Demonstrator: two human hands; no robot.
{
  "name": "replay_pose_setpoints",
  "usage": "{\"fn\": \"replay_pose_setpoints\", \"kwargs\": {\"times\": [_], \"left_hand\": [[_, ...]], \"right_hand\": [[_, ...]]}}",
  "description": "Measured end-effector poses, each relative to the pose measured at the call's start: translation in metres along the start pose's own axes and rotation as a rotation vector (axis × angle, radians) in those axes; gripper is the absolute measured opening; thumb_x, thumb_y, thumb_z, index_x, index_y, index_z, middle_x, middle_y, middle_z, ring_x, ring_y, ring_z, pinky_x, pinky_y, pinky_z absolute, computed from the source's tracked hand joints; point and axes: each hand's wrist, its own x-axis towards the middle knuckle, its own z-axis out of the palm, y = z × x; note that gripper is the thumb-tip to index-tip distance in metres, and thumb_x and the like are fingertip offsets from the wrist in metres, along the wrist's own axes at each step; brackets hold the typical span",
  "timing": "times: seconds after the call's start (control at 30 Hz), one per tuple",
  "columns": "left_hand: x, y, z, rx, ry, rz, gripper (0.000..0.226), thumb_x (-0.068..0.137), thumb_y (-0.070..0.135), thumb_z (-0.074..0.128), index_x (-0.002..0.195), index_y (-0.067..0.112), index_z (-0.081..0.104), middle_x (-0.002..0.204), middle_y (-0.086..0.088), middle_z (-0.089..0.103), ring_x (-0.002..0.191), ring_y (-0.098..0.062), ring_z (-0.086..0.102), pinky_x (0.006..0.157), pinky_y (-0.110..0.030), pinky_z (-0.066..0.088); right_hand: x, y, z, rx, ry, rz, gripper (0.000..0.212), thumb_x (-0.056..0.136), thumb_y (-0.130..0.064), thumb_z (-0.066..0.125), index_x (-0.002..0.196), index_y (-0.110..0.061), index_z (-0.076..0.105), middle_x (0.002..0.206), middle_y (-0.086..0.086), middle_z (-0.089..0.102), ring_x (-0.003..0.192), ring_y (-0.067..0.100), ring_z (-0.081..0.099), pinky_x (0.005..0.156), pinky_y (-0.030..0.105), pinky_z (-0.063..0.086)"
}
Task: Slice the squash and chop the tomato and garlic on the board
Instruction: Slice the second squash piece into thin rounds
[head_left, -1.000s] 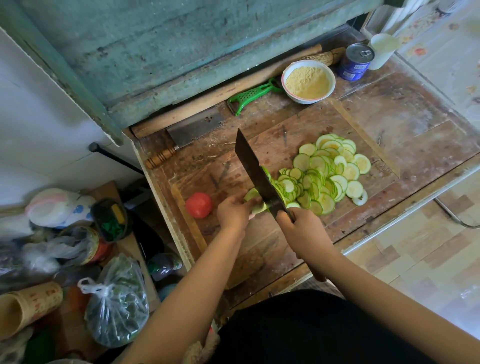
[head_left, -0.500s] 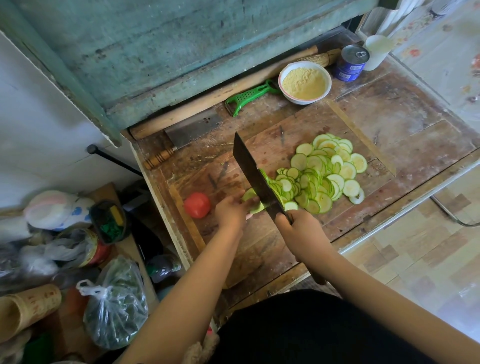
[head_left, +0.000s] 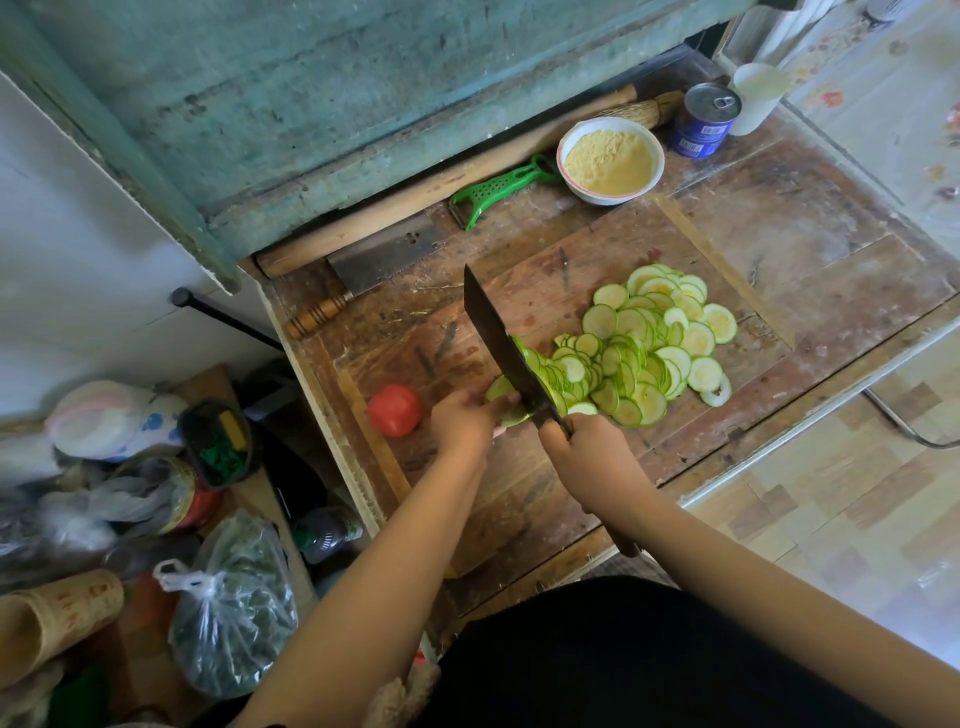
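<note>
On the wooden board (head_left: 540, 291) my right hand (head_left: 587, 457) grips the handle of a dark cleaver (head_left: 498, 343), whose blade stands on the board against the cut face of the squash. My left hand (head_left: 462, 423) holds the small remaining end of the squash (head_left: 501, 397) with curled fingers, just left of the blade. A heap of thin green squash slices (head_left: 644, 348) spreads to the right of the blade. A red tomato (head_left: 395, 410) lies at the board's left edge. No garlic is visible.
A second cleaver (head_left: 384, 260), a long rolling pin (head_left: 415, 197), a green peeler (head_left: 493, 189), a bowl of yellow meal (head_left: 610, 158), a tin can (head_left: 706, 119) and a white cup (head_left: 756, 96) line the back. Bags and jars crowd the floor at left (head_left: 228, 608).
The knife and both hands stay in nearly the same place; the blade has shifted slightly along the squash end. The slice pile looks unchanged.
</note>
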Motion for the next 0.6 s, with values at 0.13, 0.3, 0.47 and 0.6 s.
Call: {"fn": "replay_pose_setpoints", "kwargs": {"times": [0.13, 0.3, 0.47, 0.6], "left_hand": [[0.001, -0.001, 0.0, 0.001, 0.003, -0.005, 0.039, 0.073, 0.005, 0.079, 0.11, 0.007, 0.067, 0.099, -0.009, 0.069, 0.089, -0.025, 0.068, 0.07, -0.032, 0.057], [0.0, -0.003, 0.001, 0.02, -0.002, 0.024, 0.045, 0.072, 0.007, 0.08, 0.115, 0.008, 0.066, 0.103, -0.008, 0.07, 0.091, -0.023, 0.068, 0.069, -0.028, 0.057], [0.001, -0.004, 0.002, 0.02, -0.009, 0.049, 0.045, 0.073, 0.006, 0.079, 0.115, 0.008, 0.066, 0.1, -0.008, 0.071, 0.091, -0.024, 0.069, 0.078, -0.037, 0.058], [0.0, -0.008, 0.004, 0.024, 0.004, 0.076, 0.045, 0.074, 0.009, 0.079, 0.117, 0.011, 0.066, 0.103, -0.007, 0.071, 0.093, -0.022, 0.068, 0.08, -0.04, 0.058]], "right_hand": [[0.006, -0.002, 0.004, -0.017, -0.011, 0.008, 0.037, 0.093, -0.029, 0.044, 0.063, -0.008, 0.04, 0.056, 0.006, 0.041, 0.051, 0.024, 0.04, 0.051, 0.035, 0.044], [0.015, 0.0, 0.009, -0.028, -0.014, 0.044, 0.035, 0.092, -0.027, 0.044, 0.062, -0.009, 0.041, 0.056, 0.005, 0.043, 0.048, 0.023, 0.042, 0.053, 0.035, 0.045], [0.027, 0.001, 0.013, -0.015, -0.029, 0.071, 0.033, 0.091, -0.026, 0.045, 0.063, -0.01, 0.041, 0.057, 0.004, 0.044, 0.049, 0.023, 0.044, 0.052, 0.033, 0.044], [0.025, 0.006, 0.014, -0.019, -0.005, 0.058, 0.036, 0.092, -0.028, 0.045, 0.061, -0.012, 0.04, 0.056, 0.004, 0.045, 0.05, 0.024, 0.045, 0.056, 0.038, 0.048]]}}
